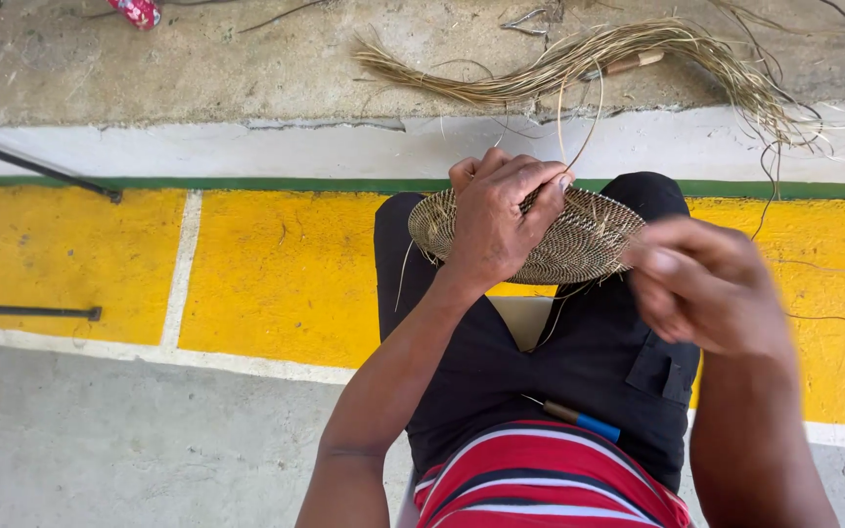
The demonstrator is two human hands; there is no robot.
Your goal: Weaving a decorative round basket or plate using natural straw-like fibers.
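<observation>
The step looks like stitching a coil onto the disc (540,238), which rests on the person's knees. The left hand (497,220) lies over its top, fingers clamped on the rim and pinching 1 strand (579,127). The right hand (706,284) is blurred at the right edge, curled; what it grips I cannot tell. Pulling the stitch snug seems due next, needing a firm left hold.

Light: bright, even daylight, no glare | Shadows: soft, faint, under the basket (530,238) and arms at centre | Blur: right hand (706,288) at centre right smeared by motion; left hand (496,220) sharp | Focus: floor and fibres (579,59) at top crisp | Distortion: slight wide-angle bending of lines near edges
</observation>
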